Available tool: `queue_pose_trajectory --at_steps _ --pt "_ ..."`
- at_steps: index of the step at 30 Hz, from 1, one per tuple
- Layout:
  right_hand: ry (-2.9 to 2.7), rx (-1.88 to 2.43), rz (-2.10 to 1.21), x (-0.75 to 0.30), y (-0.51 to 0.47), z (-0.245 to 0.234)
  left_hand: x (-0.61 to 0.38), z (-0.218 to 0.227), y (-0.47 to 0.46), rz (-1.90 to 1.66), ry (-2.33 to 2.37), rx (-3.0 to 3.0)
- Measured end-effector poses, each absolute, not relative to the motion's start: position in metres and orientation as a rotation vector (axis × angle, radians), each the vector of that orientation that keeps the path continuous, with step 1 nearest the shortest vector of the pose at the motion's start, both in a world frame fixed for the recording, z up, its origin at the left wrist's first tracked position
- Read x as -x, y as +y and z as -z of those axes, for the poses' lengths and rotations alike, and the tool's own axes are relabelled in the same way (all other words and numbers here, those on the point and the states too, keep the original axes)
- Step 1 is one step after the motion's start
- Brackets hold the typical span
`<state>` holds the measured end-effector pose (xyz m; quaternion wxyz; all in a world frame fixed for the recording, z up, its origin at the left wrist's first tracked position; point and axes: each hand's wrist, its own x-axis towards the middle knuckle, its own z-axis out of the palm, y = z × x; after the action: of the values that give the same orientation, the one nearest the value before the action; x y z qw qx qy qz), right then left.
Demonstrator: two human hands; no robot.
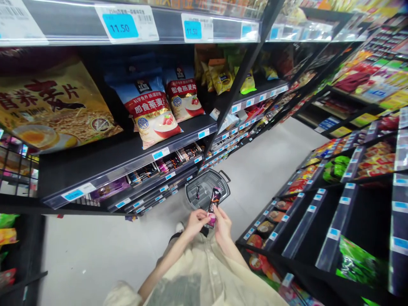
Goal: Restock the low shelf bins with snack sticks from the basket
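Observation:
Both of my hands grip a slim dark sachet (214, 199) with a pink lower end, held in front of my body. My left hand (198, 222) pinches its lower left edge. My right hand (222, 221) is closed round its right side, thumb on the front. Just beyond the hands a grey shopping basket (191, 193) with a slotted bottom stands on the floor. Inside it lies a small dark packet (198, 192). Part of the basket is hidden behind the sachet and my hands.
Shelves on the left bear oatmeal bags (149, 110), a large cereal bag (51, 106) and boxes of dark sachets (170, 163) lower down. On the right stands a tiered snack rack (306, 225). Grey floor (267, 153) runs along the aisle between them.

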<state>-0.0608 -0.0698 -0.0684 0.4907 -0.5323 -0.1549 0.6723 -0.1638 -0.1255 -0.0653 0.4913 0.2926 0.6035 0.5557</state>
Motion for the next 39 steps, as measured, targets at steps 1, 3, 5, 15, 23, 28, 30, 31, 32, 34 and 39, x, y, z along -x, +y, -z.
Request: queue_pose_trajectory --at_steps 1,3,5,15,23,28,30,31,32,34,39 --pt "-0.384 1.283 -1.632 0.061 -0.071 0.068 0.164 0.065 -0.126 -1.342 1.475 -0.714" --pt "-0.391 1.261 -1.63 0.062 -0.074 0.068 0.167 0.064 -0.128 -1.336 1.484 -0.72" --pt "-0.398 1.229 -1.643 0.063 -0.076 0.067 0.169 0.061 -0.129 -1.335 1.476 -0.709" --pt "-0.476 1.054 -1.86 0.065 -0.08 0.051 0.174 0.052 -0.128 -1.337 1.437 -0.667" --pt "-0.469 1.109 -1.916 0.065 -0.077 0.048 0.174 0.053 -0.128 -1.288 1.434 -0.721" --pt "-0.5 1.049 -1.947 0.064 -0.079 0.045 0.172 0.046 -0.126 -1.347 1.474 -0.751" --pt "-0.536 1.034 -1.939 0.065 -0.081 0.046 0.172 0.043 -0.125 -1.37 1.487 -0.746" --pt "-0.557 1.031 -1.926 0.066 -0.082 0.046 0.173 0.042 -0.124 -1.38 1.494 -0.743" --pt "-0.576 1.032 -1.909 0.066 -0.083 0.047 0.173 0.041 -0.123 -1.387 1.504 -0.743" --pt "-0.601 1.036 -1.889 0.067 -0.083 0.047 0.175 0.04 -0.122 -1.395 1.524 -0.751" --pt "-0.626 1.015 -1.898 0.068 -0.078 0.042 0.177 0.034 -0.117 -1.429 1.511 -0.704"
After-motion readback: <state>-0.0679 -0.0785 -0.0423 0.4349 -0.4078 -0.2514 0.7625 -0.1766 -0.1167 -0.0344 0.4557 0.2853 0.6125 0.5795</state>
